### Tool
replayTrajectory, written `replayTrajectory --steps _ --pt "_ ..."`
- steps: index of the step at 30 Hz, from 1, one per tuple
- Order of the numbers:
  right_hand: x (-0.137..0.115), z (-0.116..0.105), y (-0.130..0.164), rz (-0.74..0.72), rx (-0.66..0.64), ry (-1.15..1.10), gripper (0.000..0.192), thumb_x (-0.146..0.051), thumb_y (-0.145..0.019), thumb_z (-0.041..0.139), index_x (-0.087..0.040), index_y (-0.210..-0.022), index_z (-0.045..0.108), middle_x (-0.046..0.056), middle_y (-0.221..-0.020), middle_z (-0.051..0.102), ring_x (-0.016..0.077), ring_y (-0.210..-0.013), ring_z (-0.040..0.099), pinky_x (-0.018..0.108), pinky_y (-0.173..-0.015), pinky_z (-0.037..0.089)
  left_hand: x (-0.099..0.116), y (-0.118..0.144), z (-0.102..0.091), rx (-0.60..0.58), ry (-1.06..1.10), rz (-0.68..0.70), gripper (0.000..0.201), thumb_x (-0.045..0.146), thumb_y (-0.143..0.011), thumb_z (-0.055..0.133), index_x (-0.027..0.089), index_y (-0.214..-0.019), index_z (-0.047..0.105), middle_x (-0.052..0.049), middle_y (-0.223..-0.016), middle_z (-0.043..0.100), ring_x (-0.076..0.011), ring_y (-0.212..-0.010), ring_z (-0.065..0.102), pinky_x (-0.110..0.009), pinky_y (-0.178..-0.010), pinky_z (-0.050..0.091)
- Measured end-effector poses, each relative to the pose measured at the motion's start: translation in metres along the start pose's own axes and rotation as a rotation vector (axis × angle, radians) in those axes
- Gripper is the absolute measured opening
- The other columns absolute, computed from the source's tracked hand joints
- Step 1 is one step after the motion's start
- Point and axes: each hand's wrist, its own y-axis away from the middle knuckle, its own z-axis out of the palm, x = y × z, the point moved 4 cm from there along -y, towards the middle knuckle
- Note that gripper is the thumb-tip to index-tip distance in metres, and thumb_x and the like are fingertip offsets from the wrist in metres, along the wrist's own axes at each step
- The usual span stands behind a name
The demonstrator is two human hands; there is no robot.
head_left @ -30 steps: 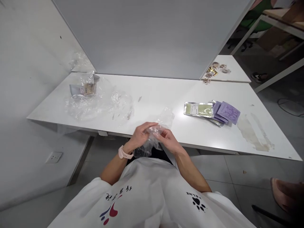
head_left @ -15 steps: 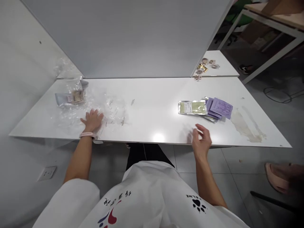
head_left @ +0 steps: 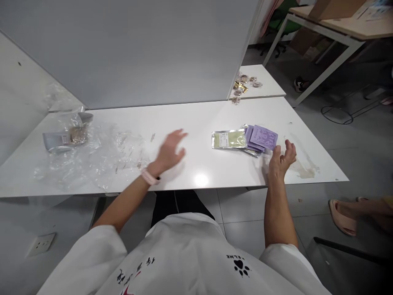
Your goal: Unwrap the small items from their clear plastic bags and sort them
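Note:
My left hand (head_left: 168,152), a pink band at its wrist, is above the middle of the white table, fingers apart and holding nothing; motion blurs it a little. At the right, my right hand (head_left: 281,159) has its fingers spread, close to the near corner of the purple packets (head_left: 263,137). These flat packets lie overlapped in a small pile. A green and silver packet (head_left: 235,139) with a white label rests at the pile's left side. Crumpled clear plastic wrapping (head_left: 101,153) covers the table's left part, left of my left hand.
A grey-blue pouch (head_left: 57,141) and a brown packet (head_left: 78,135) lie among the plastic at far left. Small wrapped pieces (head_left: 239,87) sit by the grey partition (head_left: 147,53). A person's foot in a slipper (head_left: 342,217) shows on the floor at right.
My left hand has lifted off the plastic wrapping and moved right over the table. My right hand has shifted right, beside the purple packets, its fingers spreading. The view has turned rightward.

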Motion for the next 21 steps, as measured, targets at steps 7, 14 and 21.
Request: replayTrajectory --steps 7,14,21 --pt "-0.011 0.028 -0.038 -0.381 -0.019 0.213 0.057 -0.058 -0.094 0.048 -0.023 -0.138 0.057 0.012 -0.156 0.041 0.0342 -0.147 0.027 0.059 -0.115 0.027 0.064 -0.087 0.169 -0.447 -0.126 0.182 0.079 0.011 -0.083 0.06 0.019 -0.156 0.031 -0.016 -0.166 0.023 -0.0409 -0.154 0.012 -0.061 -0.12 0.017" --pt "-0.009 0.041 -0.036 -0.307 -0.278 0.207 0.063 -0.062 -0.095 0.042 -0.027 -0.147 0.051 0.01 -0.154 0.047 0.0308 -0.14 0.043 0.053 -0.113 0.037 0.043 -0.138 0.159 -0.381 -0.105 -0.091 0.038 0.02 -0.104 0.03 0.024 -0.135 0.05 -0.009 -0.121 0.068 -0.0244 -0.106 0.065 -0.036 -0.09 0.048" --pt "-0.005 0.042 -0.038 -0.284 -0.287 0.162 0.062 -0.061 -0.095 0.042 -0.029 -0.147 0.051 0.008 -0.154 0.048 0.0302 -0.141 0.042 0.055 -0.115 0.034 0.009 -0.167 0.15 -0.352 0.211 -0.618 0.015 0.011 -0.088 0.056 0.018 -0.075 0.057 -0.012 -0.087 0.067 -0.027 -0.091 0.063 -0.036 -0.081 0.047"
